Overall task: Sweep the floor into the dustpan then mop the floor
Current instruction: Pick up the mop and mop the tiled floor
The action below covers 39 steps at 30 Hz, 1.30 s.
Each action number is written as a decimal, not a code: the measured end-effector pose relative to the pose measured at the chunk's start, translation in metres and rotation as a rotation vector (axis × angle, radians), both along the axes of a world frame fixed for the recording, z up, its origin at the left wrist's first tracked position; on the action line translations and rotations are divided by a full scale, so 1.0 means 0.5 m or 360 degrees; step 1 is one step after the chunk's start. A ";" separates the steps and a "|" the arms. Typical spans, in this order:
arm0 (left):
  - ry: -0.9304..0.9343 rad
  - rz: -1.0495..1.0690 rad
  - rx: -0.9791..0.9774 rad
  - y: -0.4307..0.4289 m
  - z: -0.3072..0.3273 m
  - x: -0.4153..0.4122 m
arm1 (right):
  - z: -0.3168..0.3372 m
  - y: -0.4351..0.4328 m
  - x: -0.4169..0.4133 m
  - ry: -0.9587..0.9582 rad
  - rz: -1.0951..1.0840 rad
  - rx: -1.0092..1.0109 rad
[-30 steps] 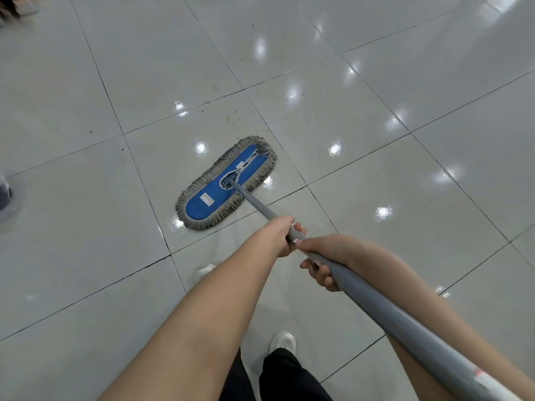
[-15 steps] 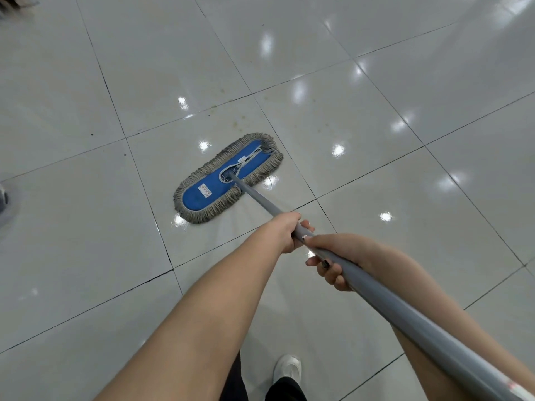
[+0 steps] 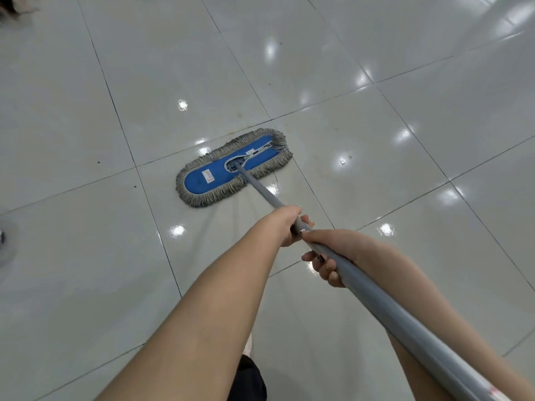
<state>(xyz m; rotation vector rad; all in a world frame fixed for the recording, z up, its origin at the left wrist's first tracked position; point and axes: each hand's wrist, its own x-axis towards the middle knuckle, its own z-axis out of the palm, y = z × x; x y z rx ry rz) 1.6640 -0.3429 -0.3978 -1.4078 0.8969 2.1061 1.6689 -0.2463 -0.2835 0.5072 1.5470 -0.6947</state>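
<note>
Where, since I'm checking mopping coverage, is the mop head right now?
In the head view the mop head lies flat on the tiled floor near centre, ahead and left of the left hand gripping its handle.

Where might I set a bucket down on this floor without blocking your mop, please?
Bare: the tiles right of and beyond the mop head, and the tile left of the left hand. Crowded: the middle, where it and the right hand grip the handle; a blurred object at the left edge.
</note>
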 end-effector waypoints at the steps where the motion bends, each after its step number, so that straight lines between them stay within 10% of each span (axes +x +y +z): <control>1: -0.0004 -0.0002 0.0007 -0.027 0.001 -0.017 | 0.001 -0.027 -0.016 0.0000 -0.0002 0.0005; 39: -0.0034 0.0040 -0.0007 -0.641 -0.007 -0.714 | 0.000 -0.628 -0.734 -0.0108 0.0014 -0.0052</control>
